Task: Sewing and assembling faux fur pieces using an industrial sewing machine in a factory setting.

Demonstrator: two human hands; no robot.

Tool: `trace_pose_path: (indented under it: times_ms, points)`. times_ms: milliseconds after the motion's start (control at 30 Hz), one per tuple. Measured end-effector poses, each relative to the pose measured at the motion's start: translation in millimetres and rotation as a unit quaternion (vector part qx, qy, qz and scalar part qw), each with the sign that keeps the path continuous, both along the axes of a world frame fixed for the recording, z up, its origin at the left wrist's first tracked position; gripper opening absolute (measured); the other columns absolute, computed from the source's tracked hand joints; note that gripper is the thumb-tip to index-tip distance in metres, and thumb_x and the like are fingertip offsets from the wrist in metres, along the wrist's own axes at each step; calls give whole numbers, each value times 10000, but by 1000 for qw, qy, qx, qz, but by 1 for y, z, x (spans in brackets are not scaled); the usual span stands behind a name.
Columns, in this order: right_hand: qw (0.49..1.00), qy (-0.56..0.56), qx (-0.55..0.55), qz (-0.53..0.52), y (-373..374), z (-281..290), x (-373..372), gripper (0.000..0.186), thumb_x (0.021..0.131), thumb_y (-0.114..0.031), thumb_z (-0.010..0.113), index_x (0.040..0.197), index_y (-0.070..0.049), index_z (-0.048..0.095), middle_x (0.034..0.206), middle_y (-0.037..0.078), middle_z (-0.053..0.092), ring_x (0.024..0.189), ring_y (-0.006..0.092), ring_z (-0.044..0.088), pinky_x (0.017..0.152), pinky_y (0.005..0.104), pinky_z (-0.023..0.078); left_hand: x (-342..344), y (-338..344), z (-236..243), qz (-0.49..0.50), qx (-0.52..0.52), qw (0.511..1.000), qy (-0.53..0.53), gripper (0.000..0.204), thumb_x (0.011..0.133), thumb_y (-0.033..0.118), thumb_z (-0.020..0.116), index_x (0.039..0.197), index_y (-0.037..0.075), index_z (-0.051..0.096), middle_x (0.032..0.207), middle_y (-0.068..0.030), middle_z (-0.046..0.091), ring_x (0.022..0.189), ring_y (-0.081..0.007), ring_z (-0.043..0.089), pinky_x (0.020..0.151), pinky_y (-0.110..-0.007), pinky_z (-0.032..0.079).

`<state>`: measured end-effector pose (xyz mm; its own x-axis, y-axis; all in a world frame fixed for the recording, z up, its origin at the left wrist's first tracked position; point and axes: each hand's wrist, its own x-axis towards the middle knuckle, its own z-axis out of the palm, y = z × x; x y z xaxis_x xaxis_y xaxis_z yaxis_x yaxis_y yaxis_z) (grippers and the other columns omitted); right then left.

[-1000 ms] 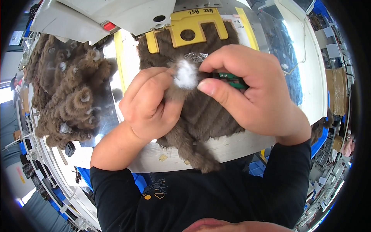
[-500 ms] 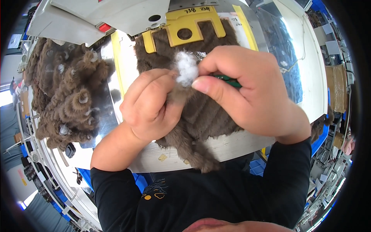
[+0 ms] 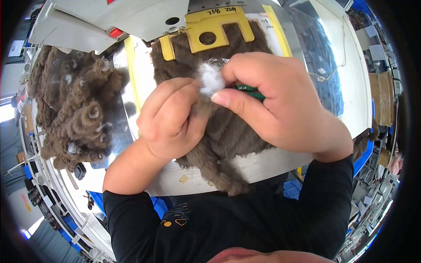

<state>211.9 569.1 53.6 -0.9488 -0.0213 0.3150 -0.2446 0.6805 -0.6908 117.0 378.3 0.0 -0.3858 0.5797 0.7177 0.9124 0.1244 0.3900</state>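
Note:
My left hand (image 3: 171, 116) is closed around a narrow brown plush piece (image 3: 221, 175), whose furry end hangs toward the table's front edge. A tuft of white stuffing (image 3: 211, 79) sticks out at the top of my left fist. My right hand (image 3: 285, 103) is closed on a green-handled tool (image 3: 251, 90), mostly hidden in the palm, so its kind does not show. Right thumb and forefinger press against the stuffing's right side. Beneath both hands lies a sheet of brown plush fabric (image 3: 241, 131).
A yellow cut-out template (image 3: 197, 39) lies on the far part of the fabric. To the left is a heap of brown plush pieces (image 3: 74, 105), several with white stuffing showing. A white machine housing (image 3: 144, 17) overhangs the back left. The pale table edge (image 3: 272, 162) is nearest me.
My right hand has shifted slightly left, its thumb now farther over the stuffing. The left hand stays nearly still with the plush piece.

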Motion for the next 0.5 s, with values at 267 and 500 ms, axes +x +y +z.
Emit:
trace_pose_path:
  times_ms: [267,500]
  points:
    - [999,-5,-27,-35,8,6,2,145,945,-134,740,959,-2,682,759,79,650,697,154,624,648,289,483,-3,0,0,1,6,1000,-9,250,662,-104,737,897,-35,684,872,-161,712,727,-271,697,639,-323,574]
    - [990,-18,-132,-49,11,-3,-9,344,933,-168,772,1233,-46,655,837,-44,501,730,41,466,663,196,389,-3,0,0,-16,7,1000,-23,254,667,-99,754,903,-28,693,868,-157,715,720,-272,695,638,-324,568]
